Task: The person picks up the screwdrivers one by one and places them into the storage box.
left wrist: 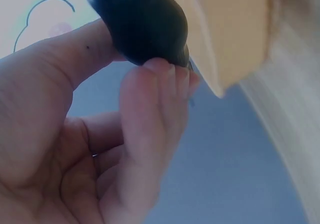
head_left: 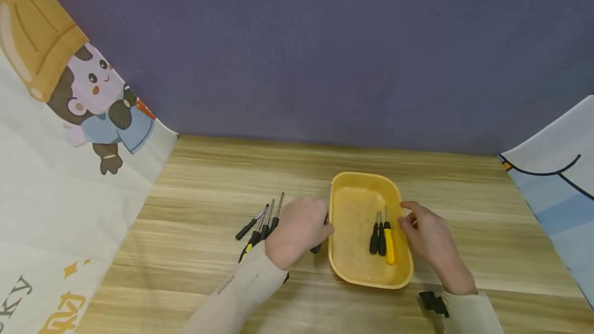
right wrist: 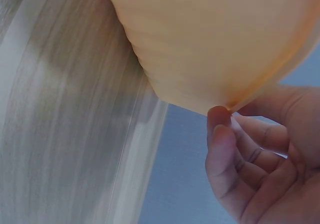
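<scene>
Screwdriver is just left of the yellow tray, its dark handle pinched in the left hand; left wrist view shows that grip, head view mostly hides it. Right wrist view shows the right hand pinching the tray's rim; three screwdrivers lie inside; other screwdrivers lie on the table, partly blocked by left hand and sleeve.
</scene>
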Demonstrator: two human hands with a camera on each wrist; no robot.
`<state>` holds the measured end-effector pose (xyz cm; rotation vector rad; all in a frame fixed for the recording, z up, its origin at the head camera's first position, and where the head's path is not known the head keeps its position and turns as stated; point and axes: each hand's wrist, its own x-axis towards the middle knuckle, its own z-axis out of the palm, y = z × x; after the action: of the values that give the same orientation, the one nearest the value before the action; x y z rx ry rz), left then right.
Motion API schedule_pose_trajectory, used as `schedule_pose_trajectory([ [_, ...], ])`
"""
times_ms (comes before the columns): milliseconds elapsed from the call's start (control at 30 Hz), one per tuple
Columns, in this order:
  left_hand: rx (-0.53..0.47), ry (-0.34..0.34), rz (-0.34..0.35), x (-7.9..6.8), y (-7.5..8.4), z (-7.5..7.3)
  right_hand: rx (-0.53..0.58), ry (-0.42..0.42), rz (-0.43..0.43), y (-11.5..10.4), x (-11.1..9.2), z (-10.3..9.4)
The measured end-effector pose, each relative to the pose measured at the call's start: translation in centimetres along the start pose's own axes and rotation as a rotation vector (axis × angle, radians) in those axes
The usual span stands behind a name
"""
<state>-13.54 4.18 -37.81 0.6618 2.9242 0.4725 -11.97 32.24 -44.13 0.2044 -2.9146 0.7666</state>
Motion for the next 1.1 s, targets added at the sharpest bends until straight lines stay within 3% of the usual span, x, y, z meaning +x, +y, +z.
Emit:
schedule_pose_trajectory([
  [300, -0.027, -0.147, 0.064, 4.5, 3.7, 0.0, 0.009, -0.016, 0.022, -0.2, 0.1, -0.1],
  [600, 0.132, -0.246, 0.068, 8.8, 7.4, 2.5, 0.007, -0.018, 0.027, -0.2, 0.1, -0.1],
  [933, 0.108, -0.342, -0.011, 9.6, 9.7, 6.3, 0.029, -0.013, 0.0, 0.0, 0.0, -0.1],
  [1100, 0.13, -0.342, 0.014, 9.5, 10.5, 7.2, 0.034, -0.027, 0.013, 0.1, -0.1, -0.2],
])
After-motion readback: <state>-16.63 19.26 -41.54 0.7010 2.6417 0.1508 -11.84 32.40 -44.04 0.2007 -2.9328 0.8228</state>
